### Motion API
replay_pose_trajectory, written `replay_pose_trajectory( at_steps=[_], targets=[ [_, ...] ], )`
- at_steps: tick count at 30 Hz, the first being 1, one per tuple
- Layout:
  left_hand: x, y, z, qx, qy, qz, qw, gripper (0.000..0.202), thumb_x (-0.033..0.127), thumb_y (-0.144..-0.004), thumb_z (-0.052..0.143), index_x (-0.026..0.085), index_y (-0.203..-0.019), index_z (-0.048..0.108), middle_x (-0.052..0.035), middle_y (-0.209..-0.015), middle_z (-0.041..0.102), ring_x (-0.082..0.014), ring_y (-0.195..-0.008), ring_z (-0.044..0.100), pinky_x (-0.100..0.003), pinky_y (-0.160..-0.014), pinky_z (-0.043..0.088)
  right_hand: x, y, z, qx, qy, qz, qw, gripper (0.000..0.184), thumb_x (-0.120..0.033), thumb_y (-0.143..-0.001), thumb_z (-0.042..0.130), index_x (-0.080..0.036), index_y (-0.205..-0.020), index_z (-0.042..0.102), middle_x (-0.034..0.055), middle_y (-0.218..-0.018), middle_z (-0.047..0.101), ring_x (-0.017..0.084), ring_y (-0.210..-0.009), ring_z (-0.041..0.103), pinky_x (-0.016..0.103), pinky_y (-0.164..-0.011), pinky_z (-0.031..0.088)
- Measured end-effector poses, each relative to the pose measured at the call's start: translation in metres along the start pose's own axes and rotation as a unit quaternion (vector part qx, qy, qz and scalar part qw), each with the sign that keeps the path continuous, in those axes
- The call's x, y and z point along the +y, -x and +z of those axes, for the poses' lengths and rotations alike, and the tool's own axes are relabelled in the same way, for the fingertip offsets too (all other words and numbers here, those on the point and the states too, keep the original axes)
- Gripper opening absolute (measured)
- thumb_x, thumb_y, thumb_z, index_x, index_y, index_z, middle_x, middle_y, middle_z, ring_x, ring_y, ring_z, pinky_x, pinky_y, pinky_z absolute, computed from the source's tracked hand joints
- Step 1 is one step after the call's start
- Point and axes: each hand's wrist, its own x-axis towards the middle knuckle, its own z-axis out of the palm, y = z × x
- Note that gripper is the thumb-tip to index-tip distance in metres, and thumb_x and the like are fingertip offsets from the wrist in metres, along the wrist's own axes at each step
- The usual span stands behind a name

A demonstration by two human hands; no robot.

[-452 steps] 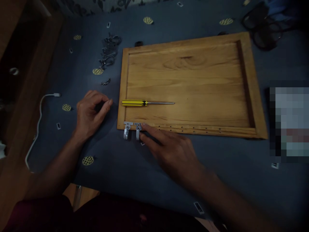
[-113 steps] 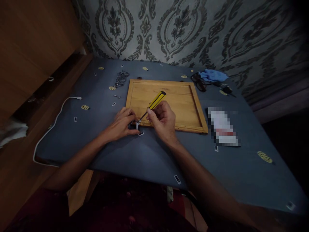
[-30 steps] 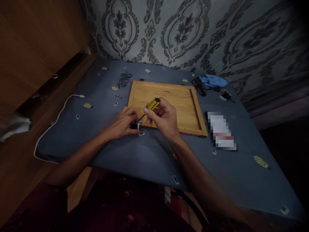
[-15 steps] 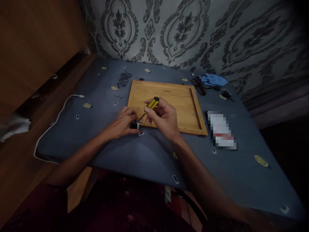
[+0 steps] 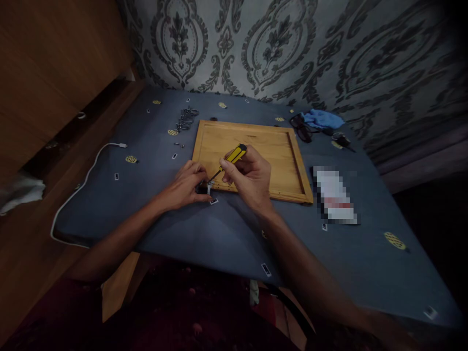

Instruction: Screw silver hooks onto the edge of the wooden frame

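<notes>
A wooden panel with a raised frame lies flat on the blue-grey table. My right hand is closed round a yellow and black screwdriver, whose tip points down-left onto a small metal hook at the panel's near left corner. My left hand is curled beside that corner, its fingers pinching the metal hook in place. The screwdriver's shaft shows only in part between the two hands.
A heap of metal hooks and loose screws lie left of the panel. A white cable runs along the table's left edge. Dark glasses, a blue cloth and a blurred white packet lie on the right. Patterned wall behind.
Over the last second the screwdriver handle has turned a little in my right hand and stands slightly higher. My left hand has stayed on the hook.
</notes>
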Motion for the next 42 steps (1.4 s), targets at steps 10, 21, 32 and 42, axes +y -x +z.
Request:
replay_pose_trajectory(
  at_steps=[10, 21, 32, 42],
  targets=[
    [-0.001, 0.0002, 0.0007, 0.006, 0.003, 0.004, 1.0, 0.043, 0.057, -0.083, 0.079, 0.018, -0.1, 0.07, -0.0069, -0.108, 0.06, -0.0261, -0.104, 0.049, -0.038, -0.093, 0.044, 0.001, 0.0, -0.0005, 0.005, 0.014, 0.004, 1.0, 0.043, -0.06, -0.081, 0.08, -0.025, -0.083, 0.056, -0.0065, -0.072, 0.059, 0.007, -0.048, 0.055, 0.022, -0.043, 0.05],
    [0.0007, -0.0004, -0.0019, -0.007, 0.0, -0.002, 1.0, 0.041, 0.057, -0.084, 0.077, 0.019, -0.1, 0.07, -0.0071, -0.109, 0.06, -0.0266, -0.105, 0.05, -0.039, -0.094, 0.044, 0.0054, -0.0002, 0.0008, 0.002, -0.007, 0.021, 1.0, 0.045, -0.06, -0.076, 0.084, -0.025, -0.082, 0.056, -0.0066, -0.072, 0.06, 0.007, -0.048, 0.054, 0.022, -0.045, 0.051],
    [-0.0006, 0.0002, 0.0001, 0.0, 0.01, -0.005, 1.0, 0.043, 0.06, -0.085, 0.075, 0.019, -0.098, 0.07, -0.008, -0.109, 0.06, -0.0282, -0.106, 0.049, -0.042, -0.095, 0.044, -0.0016, -0.0023, -0.0078, -0.08, 0.01, 0.0, 0.997, 0.035, -0.053, -0.086, 0.078, -0.022, -0.09, 0.063, -0.0048, -0.075, 0.059, 0.009, -0.056, 0.061, 0.025, -0.053, 0.051],
    [-0.001, -0.0004, -0.0006, 0.0, 0.006, 0.002, 1.0, 0.043, 0.059, -0.085, 0.076, 0.019, -0.1, 0.07, -0.0077, -0.11, 0.062, -0.0276, -0.107, 0.051, -0.04, -0.094, 0.044, -0.0003, -0.0018, -0.0066, -0.071, -0.013, 0.026, 0.997, 0.039, -0.053, -0.082, 0.082, -0.024, -0.088, 0.057, -0.0049, -0.075, 0.061, 0.009, -0.057, 0.058, 0.023, -0.052, 0.052]
  ],
)
